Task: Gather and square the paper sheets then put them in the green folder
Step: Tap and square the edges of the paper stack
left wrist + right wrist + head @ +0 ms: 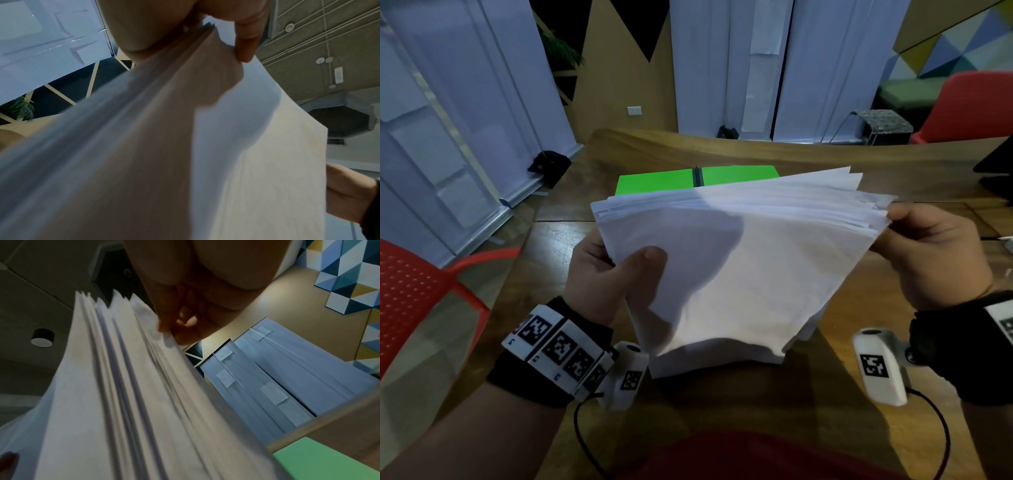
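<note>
Both hands [599, 274] [935, 253] clasp paper sheets [729, 267], hiding green folder [654, 181].

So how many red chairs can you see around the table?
2. One red chair stands at the table's left side beside the left hand; the other red chair is beyond the far right corner. Others may sit out of frame.

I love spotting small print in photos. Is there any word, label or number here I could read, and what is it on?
No readable words anywhere.
Wrist bands: black-and-white square code patterns, plus tiny marks too small to read.
Paper sheets: blank on the side that shows.
Green folder: no label visible.
</note>
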Demonstrator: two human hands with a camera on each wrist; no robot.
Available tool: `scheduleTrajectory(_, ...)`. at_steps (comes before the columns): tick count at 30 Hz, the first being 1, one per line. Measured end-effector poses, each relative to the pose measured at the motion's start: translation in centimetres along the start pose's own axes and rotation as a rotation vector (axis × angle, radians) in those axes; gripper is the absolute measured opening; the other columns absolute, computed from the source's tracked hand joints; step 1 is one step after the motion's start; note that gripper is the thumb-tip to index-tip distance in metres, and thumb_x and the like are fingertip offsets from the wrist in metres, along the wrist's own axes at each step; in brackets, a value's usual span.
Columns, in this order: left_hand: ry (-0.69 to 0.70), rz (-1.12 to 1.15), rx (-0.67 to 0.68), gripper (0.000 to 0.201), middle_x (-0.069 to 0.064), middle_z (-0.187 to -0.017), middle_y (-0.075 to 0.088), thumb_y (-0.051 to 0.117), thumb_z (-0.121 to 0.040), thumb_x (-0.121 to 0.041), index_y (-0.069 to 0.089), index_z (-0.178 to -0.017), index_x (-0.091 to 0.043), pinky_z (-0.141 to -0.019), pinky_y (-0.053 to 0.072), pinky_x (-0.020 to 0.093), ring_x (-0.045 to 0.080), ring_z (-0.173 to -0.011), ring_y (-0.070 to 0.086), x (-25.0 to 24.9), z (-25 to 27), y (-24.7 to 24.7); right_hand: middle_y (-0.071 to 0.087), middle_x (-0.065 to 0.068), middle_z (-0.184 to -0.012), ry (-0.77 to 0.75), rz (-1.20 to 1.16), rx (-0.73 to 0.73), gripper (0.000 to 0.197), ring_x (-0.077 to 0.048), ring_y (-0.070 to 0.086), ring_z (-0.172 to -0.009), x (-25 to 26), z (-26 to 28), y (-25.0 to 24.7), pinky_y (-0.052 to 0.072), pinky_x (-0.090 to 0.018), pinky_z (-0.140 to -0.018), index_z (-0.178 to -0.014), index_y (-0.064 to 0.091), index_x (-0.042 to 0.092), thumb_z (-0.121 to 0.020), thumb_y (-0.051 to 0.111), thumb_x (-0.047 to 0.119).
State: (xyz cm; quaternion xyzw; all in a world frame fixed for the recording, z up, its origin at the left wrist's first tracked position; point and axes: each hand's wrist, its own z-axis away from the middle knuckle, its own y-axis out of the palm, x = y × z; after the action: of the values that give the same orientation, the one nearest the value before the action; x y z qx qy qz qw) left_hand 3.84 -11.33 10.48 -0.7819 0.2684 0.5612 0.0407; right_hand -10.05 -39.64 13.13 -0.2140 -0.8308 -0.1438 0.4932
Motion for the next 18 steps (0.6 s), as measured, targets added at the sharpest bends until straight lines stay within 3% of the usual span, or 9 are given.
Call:
scheduleTrajectory(2,-0.001,0.005,0.026,0.042,-0.012,-0.073,0.076,0.086,-0.045,-0.043,0.075,-0.08,-0.023,-0.061,0.055,0.017,0.002,-0.069,0.07,-0.3,0.2,0.1,0.072,0.019,-0.064,0.018,-0.059,-0.002,0.019,0.002,0.067,-0.062,0.0,-0.2,0.3,0.053,-0.014,-0.059,-0.064,0.075,0.033,-0.058,0.08,0.015)
scheduleTrajectory(4,-0.008,0.013,0.053,0.042,-0.013,-0.072,0.076,0.085,-0.043,-0.044,0.075,-0.078,-0.024,-0.06,0.055,0.017,0.001,-0.067,0.07,-0.6,0.4,0.3,0.072,0.021,-0.064,0.056,-0.082,0.019,0.019,0.003,0.067,-0.063,0.3,-0.4,1.0,0.054,-0.013,-0.06,-0.064,0.075,0.035,-0.046,0.081,0.035)
scheduleTrajectory(6,-0.002,-0.006,0.071,0.04,-0.014,-0.071,0.076,0.086,-0.043,-0.041,0.076,-0.077,-0.023,-0.061,0.055,0.016,0.001,-0.067,0.069,-0.7,0.5,0.5,0.071,0.021,-0.06,0.098,-0.093,0.033,0.021,0.004,0.067,-0.059,0.2,-0.6,1.6,0.053,-0.011,-0.057,-0.061,0.075,0.034,-0.041,0.081,0.034)
scheduleTrajectory(8,-0.012,-0.025,0.023,0.033,-0.014,-0.067,0.075,0.089,-0.042,-0.023,0.076,-0.072,-0.021,-0.059,0.055,0.016,0.0,-0.064,0.069,-0.5,0.4,0.6,0.069,0.019,-0.055,0.126,-0.102,-0.007,0.008,0.004,0.065,-0.053,0.3,-0.8,2.2,0.051,-0.011,-0.052,-0.058,0.074,0.025,-0.06,0.079,0.019)
scheduleTrajectory(10,-0.041,-0.051,-0.052,0.021,-0.013,-0.062,0.074,0.08,-0.049,-0.011,0.076,-0.067,-0.021,-0.056,0.054,0.015,-0.001,-0.059,0.067,-0.3,0.4,0.6,0.069,0.017,-0.054,0.15,-0.072,-0.038,0.035,0.003,0.065,-0.052,0.0,-0.8,2.2,0.051,-0.011,-0.05,-0.057,0.073,0.024,-0.078,0.064,-0.004)
scheduleTrajectory(14,-0.062,-0.144,-0.162,0.014,-0.013,-0.061,0.073,0.078,-0.053,-0.021,0.072,-0.065,-0.018,-0.053,0.055,0.018,0.001,-0.057,0.066,0.3,0.3,0.7,0.073,0.013,-0.063,0.17,-0.083,-0.011,0.014,-0.003,0.068,-0.06,-0.1,-0.6,2.0,0.056,-0.018,-0.057,-0.064,0.077,0.026,-0.062,0.074,0.012)
scheduleTrajectory(16,-0.076,-0.15,-0.205,0.024,-0.012,-0.063,0.074,0.076,-0.049,-0.031,0.07,-0.068,-0.017,-0.057,0.057,0.022,0.005,-0.06,0.066,0.5,0.1,0.7,0.075,0.01,-0.071,0.2,-0.097,0.04,0.017,-0.004,0.069,-0.065,-0.1,-0.4,1.2,0.056,-0.018,-0.058,-0.073,0.077,0.026,-0.074,0.069,0.012)
scheduleTrajectory(17,-0.081,-0.145,-0.209,0.025,-0.012,-0.065,0.074,0.076,-0.049,-0.032,0.071,-0.069,-0.017,-0.06,0.058,0.024,0.008,-0.063,0.067,0.5,0.0,0.8,0.076,0.008,-0.085,0.225,-0.143,0.098,0.014,-0.007,0.07,-0.078,-0.1,-0.3,0.6,0.057,-0.02,-0.065,-0.088,0.076,0.027,-0.075,0.07,0.024)
scheduleTrajectory(18,-0.082,-0.133,-0.199,0.025,-0.011,-0.067,0.075,0.076,-0.049,-0.032,0.073,-0.071,-0.018,-0.062,0.058,0.026,0.01,-0.066,0.068,0.5,0.0,0.8,0.073,0.007,-0.105,0.247,-0.169,0.171,0.039,-0.011,0.067,-0.097,-0.2,-0.1,-0.2,0.056,-0.023,-0.077,-0.108,0.068,0.028,-0.071,0.073,0.038)
